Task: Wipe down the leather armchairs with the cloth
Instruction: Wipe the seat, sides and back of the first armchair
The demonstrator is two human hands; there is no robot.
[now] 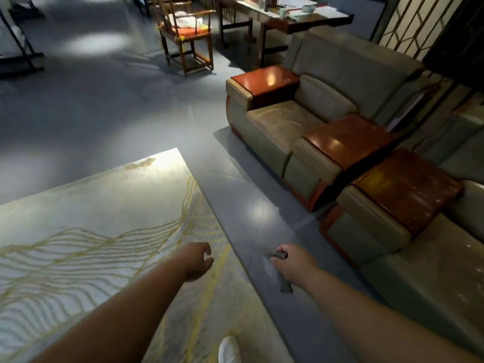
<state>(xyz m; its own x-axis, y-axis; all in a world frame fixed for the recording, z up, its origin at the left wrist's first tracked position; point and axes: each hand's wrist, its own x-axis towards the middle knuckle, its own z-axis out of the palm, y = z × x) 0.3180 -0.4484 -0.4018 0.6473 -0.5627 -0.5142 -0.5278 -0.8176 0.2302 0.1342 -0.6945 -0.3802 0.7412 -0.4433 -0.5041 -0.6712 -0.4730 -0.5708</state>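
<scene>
Two grey-green leather armchairs with glossy red-brown wooden armrest tops stand side by side on the right. The far armchair (285, 124) shows its whole seat; the near armchair (429, 260) is cut off by the right edge. My right hand (293, 263) grips a small grey cloth (284, 282), which hangs below the fist over the floor, left of the near armchair and apart from it. My left hand (197, 260) hangs over the rug with loosely curled fingers and holds nothing.
A pale rug (91, 231) with yellow wavy lines covers the floor at lower left; my white shoe (229, 349) stands on it. A wooden chair (187, 32) with a red cushion and a dark desk (290, 19) stand at the back. Grey floor runs between rug and armchairs.
</scene>
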